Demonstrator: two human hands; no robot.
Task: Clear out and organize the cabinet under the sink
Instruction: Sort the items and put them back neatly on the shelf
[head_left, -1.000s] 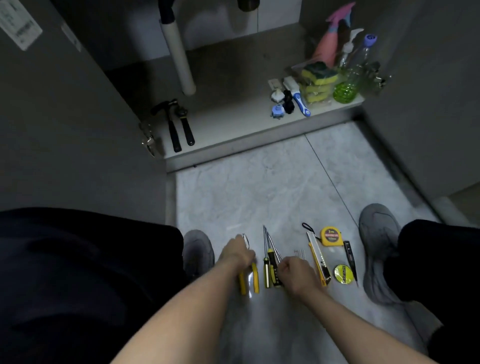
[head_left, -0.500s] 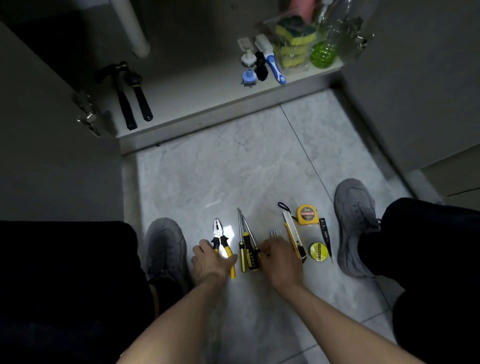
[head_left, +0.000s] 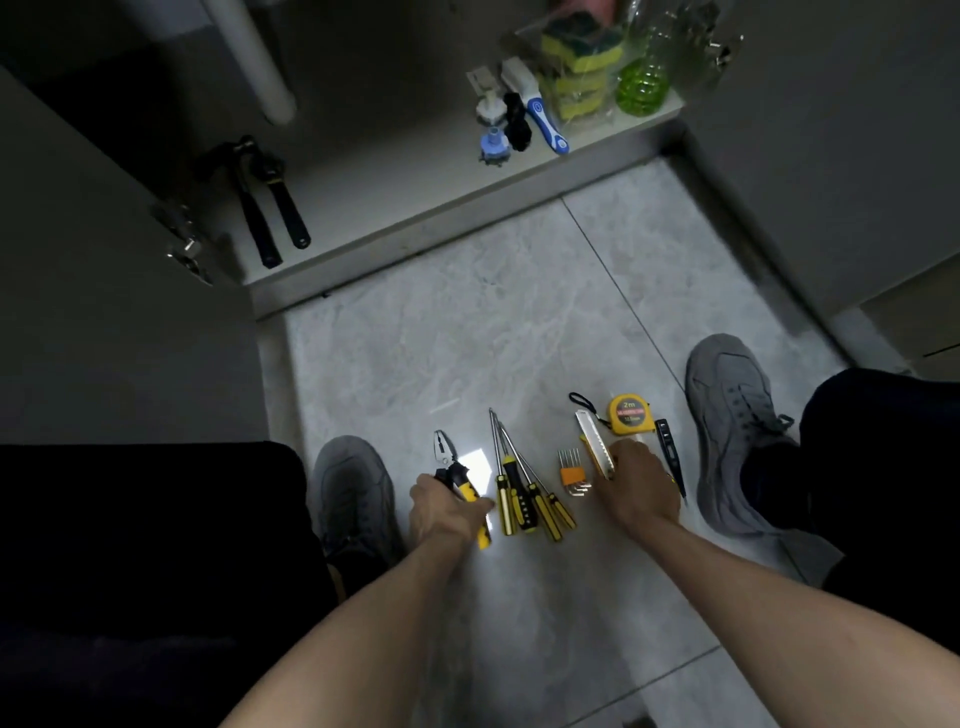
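Note:
On the grey floor tiles, tools lie in a row between my shoes. My left hand (head_left: 445, 512) grips the yellow and black handles of the pliers (head_left: 444, 453), whose jaws point toward the cabinet. To their right lie several yellow screwdrivers (head_left: 524, 499) and an orange set of hex keys (head_left: 571, 472). My right hand (head_left: 636, 483) has its fingers curled over the handle end of the utility knife (head_left: 589, 431). A yellow tape measure (head_left: 628, 413) and a dark tester pen (head_left: 666, 441) lie just beyond it. The open cabinet's floor (head_left: 405, 182) holds more items.
Inside the cabinet, a hammer (head_left: 249, 208) and a wrench (head_left: 284, 202) lie at the left, near a white drain pipe (head_left: 254, 57). At the right stand sponges (head_left: 579, 57), a green bottle (head_left: 641, 85), a blue-white brush (head_left: 540, 117) and small fittings (head_left: 492, 132). Open doors flank both sides.
My right hand has moved right from the screwdrivers to the utility knife, uncovering the hex keys. My left hand stays on the pliers. The view has tilted down.

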